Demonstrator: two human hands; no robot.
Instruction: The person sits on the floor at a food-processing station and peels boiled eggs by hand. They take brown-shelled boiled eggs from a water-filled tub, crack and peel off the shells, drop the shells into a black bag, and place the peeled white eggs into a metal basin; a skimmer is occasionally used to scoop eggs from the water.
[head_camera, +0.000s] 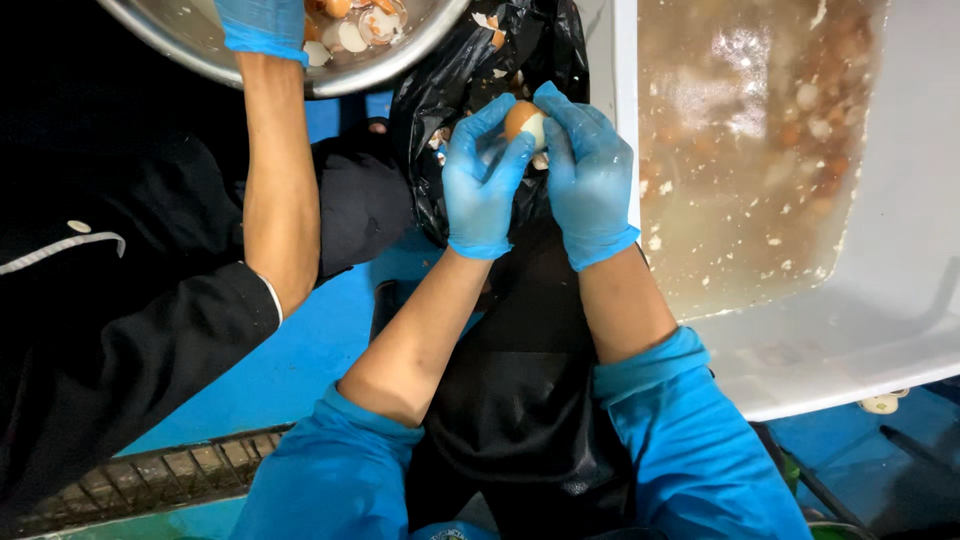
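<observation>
Both my hands wear blue gloves and meet around a boiled egg (524, 122), brown shell partly off and white showing. My left hand (482, 180) cups it from the left; my right hand (590, 170) grips it from the right with fingertips on the shell. The egg is held over a black plastic bag (450, 80) flecked with shell bits. My blue sleeves are pushed up the forearms.
A white tub (880, 300) of cloudy water with eggs and shell fragments stands at the right. Another person in black sits at the left, their blue-gloved hand (262, 28) inside a metal bowl (330, 75) holding shells. Blue floor and a drain grate (150, 480) lie below.
</observation>
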